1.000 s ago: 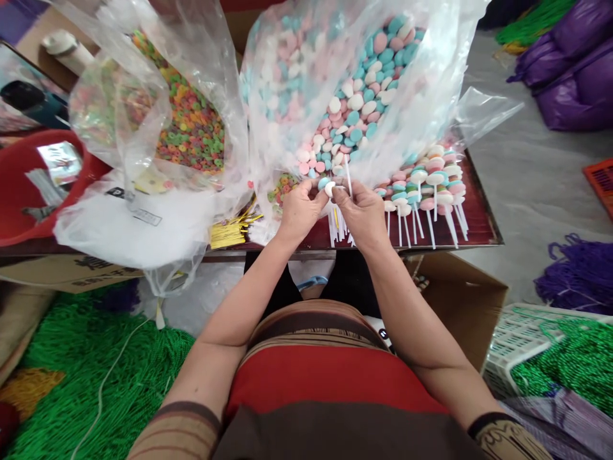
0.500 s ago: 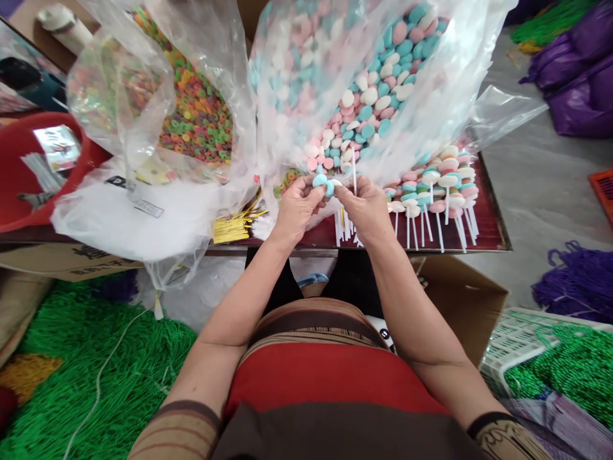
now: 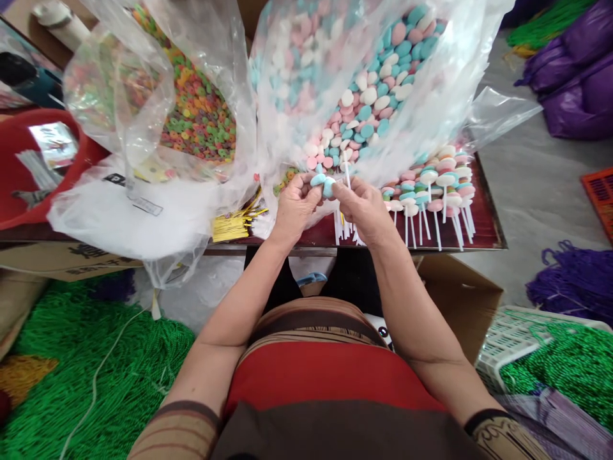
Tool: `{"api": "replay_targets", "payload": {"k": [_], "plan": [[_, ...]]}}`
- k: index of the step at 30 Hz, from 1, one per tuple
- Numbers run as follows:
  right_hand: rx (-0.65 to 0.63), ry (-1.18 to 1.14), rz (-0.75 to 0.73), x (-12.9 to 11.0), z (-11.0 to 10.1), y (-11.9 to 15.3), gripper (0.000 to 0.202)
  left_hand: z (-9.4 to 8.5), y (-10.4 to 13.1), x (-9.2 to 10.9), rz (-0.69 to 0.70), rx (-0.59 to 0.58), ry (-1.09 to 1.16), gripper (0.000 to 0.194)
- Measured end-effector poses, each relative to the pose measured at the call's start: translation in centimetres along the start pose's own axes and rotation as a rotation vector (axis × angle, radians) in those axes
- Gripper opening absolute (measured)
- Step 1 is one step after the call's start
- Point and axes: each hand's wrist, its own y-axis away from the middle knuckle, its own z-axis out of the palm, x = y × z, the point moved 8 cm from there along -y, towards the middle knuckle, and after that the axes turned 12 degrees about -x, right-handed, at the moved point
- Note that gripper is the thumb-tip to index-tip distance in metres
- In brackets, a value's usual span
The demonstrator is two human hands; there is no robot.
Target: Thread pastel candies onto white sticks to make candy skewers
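Note:
My left hand (image 3: 295, 207) pinches a light blue candy-like disc (image 3: 317, 179) at the table's front edge. A second light blue disc (image 3: 329, 187) sits between the fingertips of both hands. My right hand (image 3: 363, 207) is closed, its thumb and finger against that second disc, and a thin white stick (image 3: 347, 168) points up from its fingers. Just beyond lies a large clear bag (image 3: 433, 105) of pink, white and blue discs (image 3: 366, 131). Right of my hands lie several lollipop-like pieces (image 3: 428, 176), discs stacked on white sticks.
Small coloured rings (image 3: 201, 121) fill another clear bag to the left. Yellow ties (image 3: 231, 227) and loose white sticks (image 3: 342, 229) lie along the table edge (image 3: 491, 233). A red basin (image 3: 90, 150) stands far left. A cardboard box (image 3: 460, 287) is below right.
The white stick in my right hand has shifted slightly left and tilts more. My right fingers have come closer to the blue discs. My left hand has barely moved.

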Motion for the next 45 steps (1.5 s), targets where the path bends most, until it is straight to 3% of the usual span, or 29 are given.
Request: {"api": "replay_targets", "payload": {"k": [5, 10, 15, 21, 25, 28, 34, 39, 45], "plan": [[0.088, -0.009, 0.057, 0.6, -0.3, -0.1, 0.033, -0.8, 0.3, -0.1, -0.021, -0.015, -0.009, 0.041], [0.010, -0.251, 0.157, 0.8, 0.4, 0.8, 0.037, -1.8, 1.3, 1.6, 0.005, 0.022, -0.189, 0.060], [-0.022, -0.335, 0.151, 0.7, 0.8, 1.7, 0.048, 0.7, 2.0, 2.0, -0.011, -0.187, -0.129, 0.053], [-0.103, -0.439, 0.119, 0.8, 1.3, 2.9, 0.059, 1.5, 2.0, 0.5, -0.026, -0.229, 0.124, 0.047], [-0.136, -0.435, 0.103, 0.5, 1.6, 3.8, 0.054, 1.9, 2.2, 0.0, -0.124, -0.224, 0.223, 0.043], [-0.139, -0.451, 0.115, 0.5, 1.8, 4.2, 0.049, 2.0, 2.5, 0.2, -0.189, -0.215, 0.208, 0.030], [-0.096, -0.503, 0.132, 0.6, 1.5, 4.8, 0.039, 1.2, 2.6, 0.2, -0.211, -0.049, 0.192, 0.007], [-0.062, -0.451, 0.101, 0.0, 1.4, 5.9, 0.037, 0.9, 2.6, -0.2, -0.220, 0.011, 0.191, 0.010], [-0.069, -0.545, 0.115, 0.2, 1.9, 6.2, 0.044, 1.0, 2.8, 0.1, -0.166, -0.019, 0.206, 0.019]]}}
